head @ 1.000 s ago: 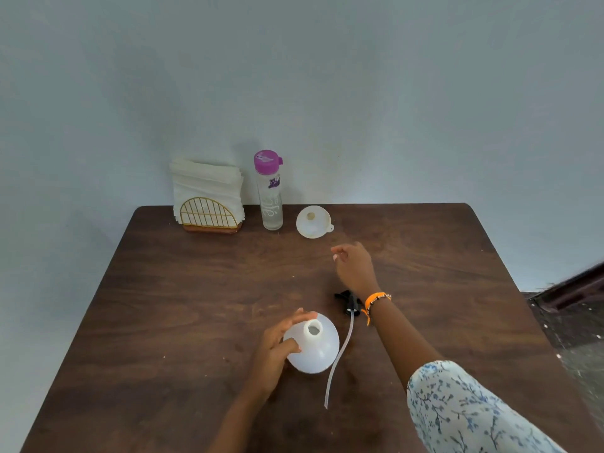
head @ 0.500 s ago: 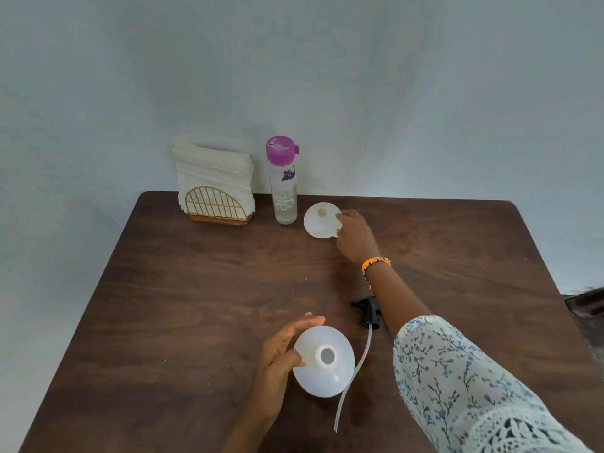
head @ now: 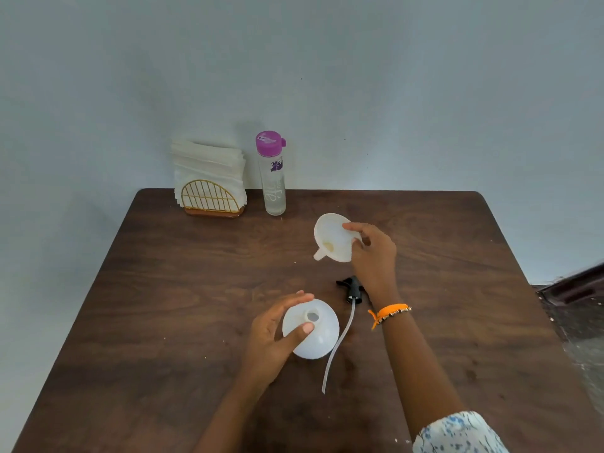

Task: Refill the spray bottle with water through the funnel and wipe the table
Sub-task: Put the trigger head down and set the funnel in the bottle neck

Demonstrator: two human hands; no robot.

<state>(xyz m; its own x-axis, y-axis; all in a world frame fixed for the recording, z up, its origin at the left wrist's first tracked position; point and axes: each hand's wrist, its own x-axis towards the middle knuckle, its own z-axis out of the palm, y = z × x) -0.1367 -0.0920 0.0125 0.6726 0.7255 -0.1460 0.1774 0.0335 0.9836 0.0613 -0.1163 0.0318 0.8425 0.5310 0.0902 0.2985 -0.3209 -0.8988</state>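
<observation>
Right hand (head: 372, 253) now pinches the white plastic funnel (head: 333, 238) by its rim, lifted off the dark wooden table (head: 163, 289) and tilted; 0.5 s ago it only touched it near the clear purple-capped water bottle (head: 273, 174). Left hand (head: 277, 335) still grips the round white spray bottle (head: 318, 335), neck open. Black sprayer head (head: 351, 287) with tube lies beside it.

Orange braided wristband (head: 390, 312) on right wrist, white sleeve (head: 457, 433) with blue floral print, left forearm bare

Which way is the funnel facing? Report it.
Tipped, lifted off the table. The right hand pinches the funnel by its rim, spout pointing down-left, bowl facing the camera.
</observation>
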